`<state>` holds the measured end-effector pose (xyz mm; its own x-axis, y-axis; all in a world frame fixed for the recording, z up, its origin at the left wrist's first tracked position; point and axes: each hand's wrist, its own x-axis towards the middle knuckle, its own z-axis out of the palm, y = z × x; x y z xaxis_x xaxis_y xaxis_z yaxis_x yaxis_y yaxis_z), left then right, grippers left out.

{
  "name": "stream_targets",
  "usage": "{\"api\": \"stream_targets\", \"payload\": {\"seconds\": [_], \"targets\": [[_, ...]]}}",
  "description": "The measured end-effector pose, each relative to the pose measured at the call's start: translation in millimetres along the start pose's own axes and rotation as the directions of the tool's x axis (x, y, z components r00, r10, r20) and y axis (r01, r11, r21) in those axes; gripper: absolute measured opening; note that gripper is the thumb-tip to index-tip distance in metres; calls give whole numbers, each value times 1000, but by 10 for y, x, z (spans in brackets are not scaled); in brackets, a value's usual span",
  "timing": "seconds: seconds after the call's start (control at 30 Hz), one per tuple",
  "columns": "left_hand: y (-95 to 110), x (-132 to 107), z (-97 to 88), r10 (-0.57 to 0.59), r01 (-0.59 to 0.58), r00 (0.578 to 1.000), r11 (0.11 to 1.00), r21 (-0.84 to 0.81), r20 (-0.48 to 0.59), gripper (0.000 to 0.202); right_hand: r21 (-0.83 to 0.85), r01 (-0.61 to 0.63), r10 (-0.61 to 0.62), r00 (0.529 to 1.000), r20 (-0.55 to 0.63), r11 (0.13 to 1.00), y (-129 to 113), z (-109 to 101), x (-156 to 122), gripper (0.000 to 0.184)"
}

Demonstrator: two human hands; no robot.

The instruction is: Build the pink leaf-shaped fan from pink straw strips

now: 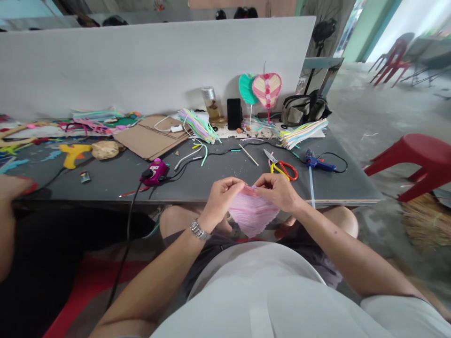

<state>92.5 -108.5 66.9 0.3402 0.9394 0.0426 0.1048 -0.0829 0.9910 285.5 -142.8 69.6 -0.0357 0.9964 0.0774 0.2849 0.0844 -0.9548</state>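
Both of my hands hold a pink heart-shaped piece woven from thin strips or straws [251, 212] above my lap, just in front of the table edge. My left hand [222, 199], with a metal wristwatch [199, 230] on the wrist, pinches its upper left side. My right hand [276, 191] pinches the top near the middle. The fingers of both hands are bent over the piece. Its lower tip hangs free over my knees.
On the dark table [225, 188] lie red-handled scissors [284, 170], a blue glue gun [320, 162], a magenta device [155, 171], cardboard [151, 137] and bundles of coloured strips [303, 133]. A co-worker's arm [10, 188] enters at the left. A red stool [416, 159] stands at the right.
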Motion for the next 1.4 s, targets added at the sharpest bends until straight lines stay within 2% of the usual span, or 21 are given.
{"api": "stream_targets", "payload": {"seconds": [0.2, 0.43, 0.57, 0.67, 0.73, 0.93, 1.17, 1.4], "targets": [[62, 10, -5, 7, -5, 1000, 989, 148, -14, 19, -7, -17, 17, 1000, 6, 1000, -27, 12, -17, 22], [46, 55, -39, -80, 72, 991, 994, 85, 105, 24, -13, -10, 11, 999, 50, 1000, -45, 1, -10, 25], [104, 41, -77, -100, 80, 985, 987, 138, 143, 24, 30, -49, 45, 990, 137, 998, -39, -60, 18, 25], [110, 33, -103, -88, 65, 988, 983, 171, 127, 26, 93, -78, 57, 975, 216, 993, -9, -130, 41, 31], [98, 28, -111, -67, 47, 992, 982, 181, 109, 27, 139, -79, 46, 973, 224, 987, 26, -159, 48, 34], [86, -8, -92, -1, -11, 998, 976, 218, 55, 25, 244, -100, 78, 992, 100, 964, 101, -108, 28, 31], [86, -18, -74, 39, -43, 999, 971, 234, 20, 21, 41, 14, -15, 1000, 22, 999, 18, -25, 3, 27], [76, 8, -70, 24, -24, 1000, 962, 272, 3, 19, -38, 94, -97, 993, -66, 995, -27, 40, -27, 22]]}}
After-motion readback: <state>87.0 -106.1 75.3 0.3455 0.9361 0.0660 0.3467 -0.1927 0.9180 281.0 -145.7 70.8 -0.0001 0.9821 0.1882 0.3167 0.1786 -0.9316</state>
